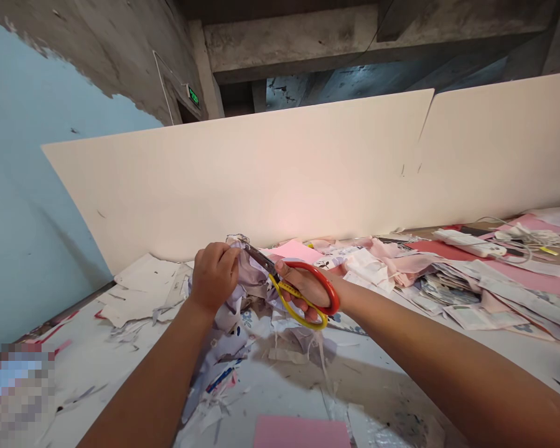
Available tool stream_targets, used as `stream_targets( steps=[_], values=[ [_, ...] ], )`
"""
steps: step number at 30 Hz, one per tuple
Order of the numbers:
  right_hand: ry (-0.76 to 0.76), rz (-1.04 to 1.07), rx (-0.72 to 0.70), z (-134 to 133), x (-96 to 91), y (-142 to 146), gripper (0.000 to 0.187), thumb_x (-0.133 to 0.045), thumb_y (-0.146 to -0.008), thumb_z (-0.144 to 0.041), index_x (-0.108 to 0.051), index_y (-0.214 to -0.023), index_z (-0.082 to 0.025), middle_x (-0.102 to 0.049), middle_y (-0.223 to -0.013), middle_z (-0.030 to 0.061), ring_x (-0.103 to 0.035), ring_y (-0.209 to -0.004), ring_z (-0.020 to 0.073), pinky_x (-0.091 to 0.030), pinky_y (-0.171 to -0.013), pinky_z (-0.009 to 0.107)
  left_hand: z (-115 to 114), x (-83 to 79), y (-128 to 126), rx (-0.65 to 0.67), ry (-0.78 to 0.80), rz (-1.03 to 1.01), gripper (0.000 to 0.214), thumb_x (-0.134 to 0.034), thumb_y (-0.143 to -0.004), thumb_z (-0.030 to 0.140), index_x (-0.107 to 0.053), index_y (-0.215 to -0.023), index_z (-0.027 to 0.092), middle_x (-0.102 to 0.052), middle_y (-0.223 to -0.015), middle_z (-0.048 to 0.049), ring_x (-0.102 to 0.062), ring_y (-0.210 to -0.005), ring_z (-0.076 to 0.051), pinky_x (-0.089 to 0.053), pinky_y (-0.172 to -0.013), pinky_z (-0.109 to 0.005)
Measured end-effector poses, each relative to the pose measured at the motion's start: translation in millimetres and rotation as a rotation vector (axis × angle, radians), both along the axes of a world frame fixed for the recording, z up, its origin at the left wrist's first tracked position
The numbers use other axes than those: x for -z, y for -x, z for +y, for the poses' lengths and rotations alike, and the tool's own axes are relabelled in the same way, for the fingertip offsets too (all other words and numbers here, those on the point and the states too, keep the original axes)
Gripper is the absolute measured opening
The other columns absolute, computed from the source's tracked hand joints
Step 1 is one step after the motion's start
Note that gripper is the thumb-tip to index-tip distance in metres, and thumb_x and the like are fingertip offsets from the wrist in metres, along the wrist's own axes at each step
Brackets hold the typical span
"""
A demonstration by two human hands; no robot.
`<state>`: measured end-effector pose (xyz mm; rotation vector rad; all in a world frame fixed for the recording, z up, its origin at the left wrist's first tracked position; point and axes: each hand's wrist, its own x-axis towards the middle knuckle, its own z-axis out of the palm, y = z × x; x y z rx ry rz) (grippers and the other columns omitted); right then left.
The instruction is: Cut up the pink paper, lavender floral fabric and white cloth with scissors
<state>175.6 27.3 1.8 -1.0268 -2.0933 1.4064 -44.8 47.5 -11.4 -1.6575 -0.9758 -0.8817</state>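
Observation:
My left hand (214,274) is closed around a bunched piece of pale lilac fabric (252,283), held up above the table. My right hand (303,287) grips a pair of scissors (303,292) with one red and one yellow handle loop; my fingers pass through the loops. The dark blades (260,256) point left and up into the fabric, right beside my left fingers. Loose ends of the fabric hang down below both hands.
Fabric and paper scraps (224,379) litter the white table (98,354). Stacks of cut cloth pieces (448,289) lie to the right. A white power strip with cables (471,244) sits far right. A pink sheet (301,432) lies near me. A tall beige board (308,168) backs the table.

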Motion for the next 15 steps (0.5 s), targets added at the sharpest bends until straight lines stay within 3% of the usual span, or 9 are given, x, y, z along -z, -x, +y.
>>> stream_targets(
  steps=[5, 7, 10, 12, 15],
  values=[
    [0.03, -0.003, 0.028, 7, 0.5, -2, 0.061, -0.025, -0.069, -0.076, -0.041, -0.063, -0.017, -0.039, -0.038, -0.0051, -0.041, -0.025, 0.0087, -0.031, -0.025, 0.019, -1, -4.7, 1, -0.06, 0.117, -0.103, 0.014, -0.046, -0.077, 0.021, -0.056, -0.087, 0.018, -0.056, -0.082, -0.0072, -0.053, -0.081, -0.019, -0.04, -0.072, -0.032],
    [0.044, 0.031, 0.054, 13, -0.3, -5, 0.063, -0.024, -0.069, -0.076, -0.042, -0.061, -0.017, -0.038, -0.037, -0.0049, -0.04, -0.025, 0.0086, -0.032, -0.026, 0.019, -1, -8.9, 3, -0.09, 0.214, -0.197, 0.025, -0.049, -0.074, 0.026, -0.053, -0.097, 0.019, -0.054, -0.092, -0.0089, -0.053, -0.086, -0.021, -0.041, -0.072, -0.032],
    [0.068, 0.163, 0.088, 21, -2.9, -10, 0.063, -0.023, -0.069, -0.076, -0.042, -0.061, -0.016, -0.036, -0.036, -0.006, -0.038, -0.024, 0.0079, -0.034, -0.028, 0.021, -2, -17.8, 8, -0.129, 0.512, -0.408, 0.058, -0.054, -0.068, 0.031, -0.036, -0.122, 0.021, -0.053, -0.103, -0.0099, -0.057, -0.081, -0.02, -0.044, -0.063, -0.03],
    [0.059, 0.246, 0.106, 24, -4.5, -13, 0.063, -0.023, -0.07, -0.076, -0.042, -0.061, -0.017, -0.035, -0.036, -0.0066, -0.037, -0.024, 0.0074, -0.036, -0.029, 0.021, -4, -26.1, 13, -0.151, 0.764, -0.539, 0.069, -0.055, -0.065, 0.035, -0.029, -0.127, 0.021, -0.057, -0.1, -0.0083, -0.059, -0.069, -0.018, -0.043, -0.055, -0.028],
    [-0.032, 0.294, 0.137, 26, -4.4, -14, 0.061, -0.024, -0.072, -0.074, -0.042, -0.063, -0.017, -0.034, -0.036, -0.0071, -0.037, -0.025, 0.0069, -0.037, -0.031, 0.021, -5, -45.1, 23, -0.168, 1.047, -0.539, 0.052, -0.055, -0.062, 0.035, -0.046, -0.112, 0.022, -0.062, -0.087, -0.0041, -0.06, -0.062, -0.017, -0.043, -0.051, -0.025]
  ],
)
